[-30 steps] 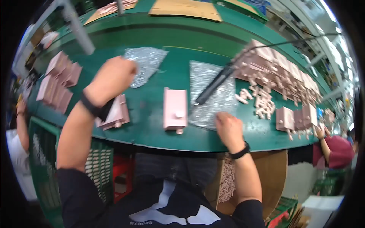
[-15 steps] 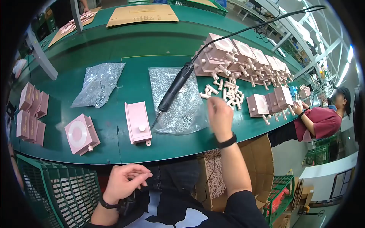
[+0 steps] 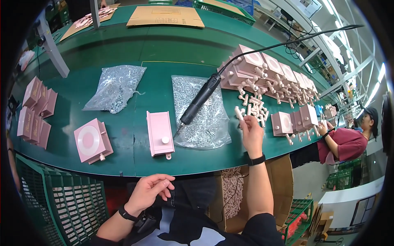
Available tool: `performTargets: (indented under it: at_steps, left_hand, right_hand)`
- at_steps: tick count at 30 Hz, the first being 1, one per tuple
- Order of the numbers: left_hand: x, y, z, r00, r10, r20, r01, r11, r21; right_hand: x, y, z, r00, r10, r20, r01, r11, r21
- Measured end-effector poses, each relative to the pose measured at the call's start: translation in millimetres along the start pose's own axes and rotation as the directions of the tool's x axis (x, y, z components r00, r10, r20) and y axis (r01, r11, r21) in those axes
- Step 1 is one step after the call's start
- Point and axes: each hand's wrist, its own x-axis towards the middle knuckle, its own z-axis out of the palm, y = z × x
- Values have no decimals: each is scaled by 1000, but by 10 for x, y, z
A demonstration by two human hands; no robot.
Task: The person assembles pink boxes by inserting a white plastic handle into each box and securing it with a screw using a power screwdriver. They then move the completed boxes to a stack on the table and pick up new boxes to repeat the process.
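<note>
My right hand (image 3: pixel 252 133), reaching over the table, pinches a pale pink T-shaped handle (image 3: pixel 238 112) between thumb and fingers. Just beyond it lies a loose heap of similar handles (image 3: pixel 257 107). Low in front of my body, off the table's near edge, is my left hand (image 3: pixel 152 192) with its fingers curled in; anything inside them is hidden. A pink box with a round knob (image 3: pixel 159 133) lies on the table between my hands. To its left sits another pink box (image 3: pixel 91 141) with a white ring on top.
A black electric screwdriver (image 3: pixel 201 100), its cable trailing right, rests on a clear bag of screws (image 3: pixel 193 135). Another bag of small metal parts (image 3: pixel 113 92) lies left. Stacked pink boxes (image 3: pixel 274 65) stand at right. A green crate (image 3: pixel 45 184) and cardboard carton (image 3: pixel 279 180) flank me; a person (image 3: pixel 347 133) works at right.
My right hand has moved slightly right and now grips a handle at the heap. My left hand stays low, fingers still curled. The whole view has shifted a little.
</note>
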Motion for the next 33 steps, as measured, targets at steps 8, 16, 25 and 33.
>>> performTargets:
  at_steps: [8,16,25,33]
  left_hand:
    - [215,1,146,987,-114,117,132,977,-165]
    - [291,-54,116,892,-200,406,391,792,-468]
    - [244,-166,-56,859,-157,487,399,801,-446]
    - [243,-19,5,975,-137,176,204,867,-454]
  right_hand:
    - [-657,-652,-142,947,-87,309,-123,791,600]
    - [-1066,-977,238,645,-596,478,114,694,711]
    - [-1130,-1034,442,590,-616,522,-13,639,769]
    - [-1369,-1160,382,778,-269,567,-181,769,613]
